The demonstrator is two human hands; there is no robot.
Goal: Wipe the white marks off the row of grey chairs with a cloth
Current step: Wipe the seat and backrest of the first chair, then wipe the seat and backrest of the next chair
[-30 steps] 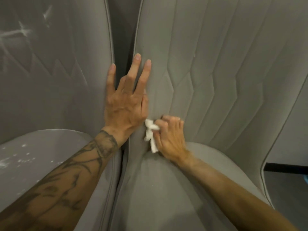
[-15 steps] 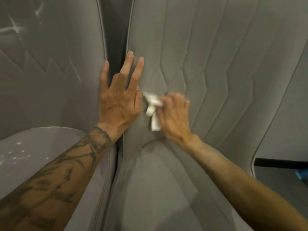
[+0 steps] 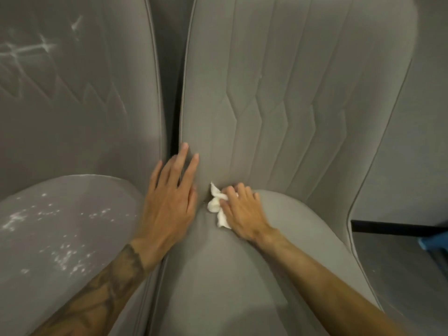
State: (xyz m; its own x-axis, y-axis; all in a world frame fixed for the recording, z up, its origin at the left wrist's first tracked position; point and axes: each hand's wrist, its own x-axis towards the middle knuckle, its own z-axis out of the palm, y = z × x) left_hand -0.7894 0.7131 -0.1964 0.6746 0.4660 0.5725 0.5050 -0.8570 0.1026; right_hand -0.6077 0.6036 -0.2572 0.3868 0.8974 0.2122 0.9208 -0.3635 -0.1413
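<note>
Two grey upholstered chairs stand side by side. On the right chair (image 3: 278,105), my right hand (image 3: 244,212) presses a crumpled white cloth (image 3: 217,206) into the crease where the backrest meets the seat, at the chair's left side. My left hand (image 3: 169,202) lies flat and open, fingers spread, on the lower left edge of that backrest, beside the gap between the chairs. The left chair (image 3: 84,105) carries white marks: scratchy streaks (image 3: 31,48) high on its backrest and scattered specks (image 3: 60,229) across its seat.
A dark narrow gap (image 3: 173,98) separates the two backrests. At the right, past the right chair's edge, lie a dark floor (image 3: 400,267), a black strip (image 3: 397,226) and a small blue object (image 3: 434,241) at the frame edge.
My right hand slid the cloth up the backrest, then back down into the seat crease. My left hand has shifted lower on the backrest edge.
</note>
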